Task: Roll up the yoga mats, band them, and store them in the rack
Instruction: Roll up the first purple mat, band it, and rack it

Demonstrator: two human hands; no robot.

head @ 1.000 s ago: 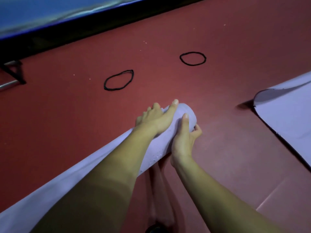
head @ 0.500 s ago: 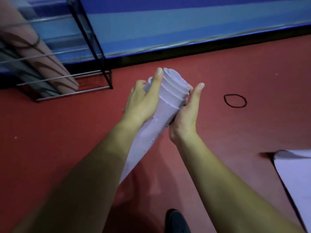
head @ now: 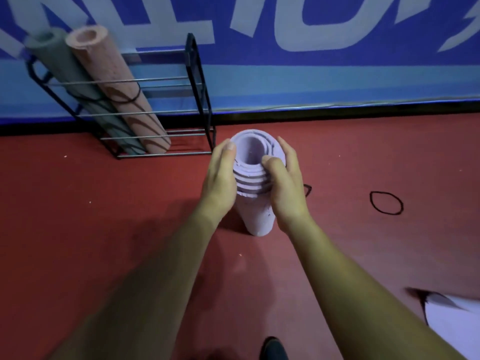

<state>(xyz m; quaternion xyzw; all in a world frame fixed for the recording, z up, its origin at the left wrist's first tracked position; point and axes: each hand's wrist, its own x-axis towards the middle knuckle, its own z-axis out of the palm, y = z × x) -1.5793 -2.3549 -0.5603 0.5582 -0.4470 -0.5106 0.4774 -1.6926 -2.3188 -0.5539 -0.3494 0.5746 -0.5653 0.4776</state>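
While the rolled mat stands on end, left hand and right hand grip its stepped top.

A gym or studio: red padded floor, blue lettered wall banner, mat rack.
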